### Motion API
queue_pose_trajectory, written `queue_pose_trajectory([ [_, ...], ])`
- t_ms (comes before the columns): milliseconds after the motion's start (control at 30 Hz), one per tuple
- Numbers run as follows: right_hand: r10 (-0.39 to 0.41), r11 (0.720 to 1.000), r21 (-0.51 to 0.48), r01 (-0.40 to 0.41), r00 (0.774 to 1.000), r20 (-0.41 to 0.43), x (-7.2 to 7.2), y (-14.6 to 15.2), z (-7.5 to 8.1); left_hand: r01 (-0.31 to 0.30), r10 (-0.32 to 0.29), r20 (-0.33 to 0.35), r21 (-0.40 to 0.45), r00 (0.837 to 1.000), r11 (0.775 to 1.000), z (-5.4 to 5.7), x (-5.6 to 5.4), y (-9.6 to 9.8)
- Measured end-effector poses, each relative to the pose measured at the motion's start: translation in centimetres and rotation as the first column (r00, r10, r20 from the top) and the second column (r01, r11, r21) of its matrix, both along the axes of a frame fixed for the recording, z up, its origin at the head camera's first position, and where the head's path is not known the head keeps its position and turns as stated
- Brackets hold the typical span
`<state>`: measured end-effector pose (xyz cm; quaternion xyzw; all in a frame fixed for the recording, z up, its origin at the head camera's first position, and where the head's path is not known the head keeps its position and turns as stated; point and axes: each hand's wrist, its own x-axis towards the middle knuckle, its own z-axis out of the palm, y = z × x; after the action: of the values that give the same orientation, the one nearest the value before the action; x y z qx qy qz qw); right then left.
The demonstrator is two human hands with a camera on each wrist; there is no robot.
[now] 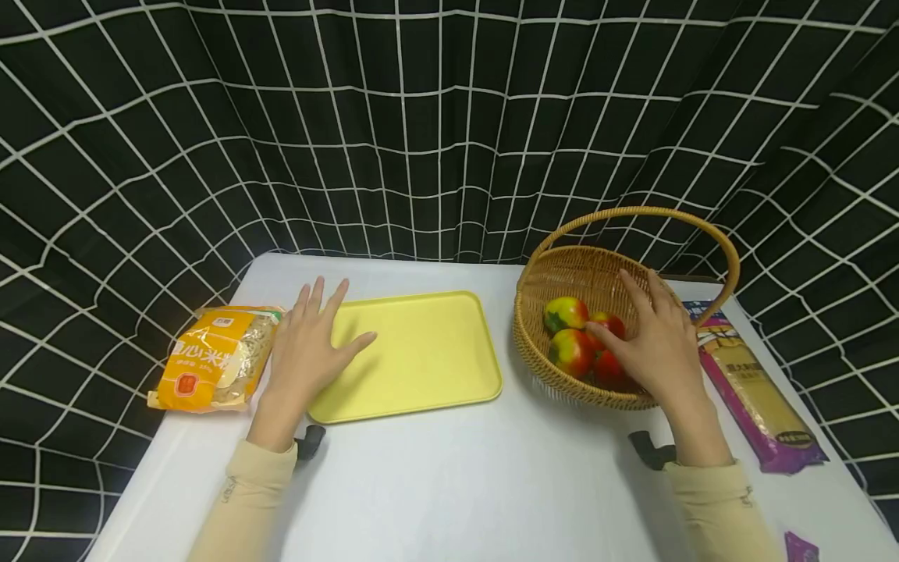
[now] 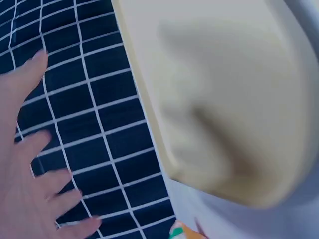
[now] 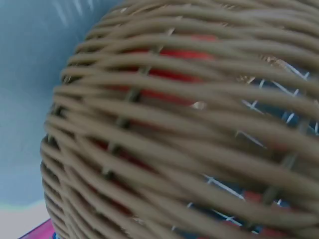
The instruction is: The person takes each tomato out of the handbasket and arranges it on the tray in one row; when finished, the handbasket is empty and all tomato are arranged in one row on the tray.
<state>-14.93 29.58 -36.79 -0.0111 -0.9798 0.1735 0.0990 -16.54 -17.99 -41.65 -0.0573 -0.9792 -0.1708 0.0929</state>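
Note:
My left hand (image 1: 309, 343) lies flat with spread fingers on the left edge of an empty yellow tray (image 1: 428, 351). In the left wrist view the hand (image 2: 30, 174) shows at the left with the tray (image 2: 224, 99) beside it. My right hand (image 1: 653, 343) reaches into a wicker basket (image 1: 534, 273), fingers fairly straight over the fruit and thumb touching a red apple (image 1: 607, 321). Two red-green apples (image 1: 565, 312) (image 1: 572, 351) lie beside it. The right wrist view shows the basket's weave (image 3: 174, 124) close up with red fruit (image 3: 169, 74) behind it.
An orange food packet (image 1: 214, 359) lies left of the tray. A long purple packet (image 1: 758, 398) lies right of the basket, and a small purple item (image 1: 801, 546) at the near right corner. A black grid curtain (image 1: 421, 140) surrounds the white table (image 1: 456, 484).

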Motion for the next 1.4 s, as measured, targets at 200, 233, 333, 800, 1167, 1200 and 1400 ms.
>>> queue_pose_trajectory([
  [200,0.009,0.999,-0.035,-0.005,0.994,0.108,-0.1,0.6,0.3,0.027,-0.032,0.228,0.024,0.973,0.999,-0.6,1.1,-1.4],
  [233,0.011,0.999,-0.037,-0.006,0.991,0.132,-0.2,0.6,0.3,0.026,-0.032,0.262,0.027,0.965,0.999,-0.7,1.2,-1.6],
  [333,0.025,0.999,-0.045,-0.016,0.982,0.189,-0.5,0.9,0.4,0.021,-0.039,0.349,0.053,0.936,0.998,-0.9,1.7,-2.1],
  [800,0.153,0.988,-0.075,-0.134,0.915,0.374,-3.4,2.0,0.0,0.028,-0.080,0.493,0.113,0.867,0.993,-1.6,4.8,-3.8],
  [1167,0.209,0.978,-0.111,-0.179,0.883,0.420,-4.1,2.2,-0.6,0.066,-0.121,0.477,0.132,0.870,0.989,-2.2,5.3,-4.0],
  [1200,0.206,0.978,-0.114,-0.173,0.883,0.422,-4.1,2.2,-0.6,0.065,-0.120,0.479,0.130,0.870,0.989,-2.2,5.3,-4.0],
  [1400,0.195,0.980,-0.121,-0.159,0.892,0.408,-4.2,2.0,-0.6,0.051,-0.112,0.491,0.137,0.864,0.989,-2.2,5.4,-3.9],
])
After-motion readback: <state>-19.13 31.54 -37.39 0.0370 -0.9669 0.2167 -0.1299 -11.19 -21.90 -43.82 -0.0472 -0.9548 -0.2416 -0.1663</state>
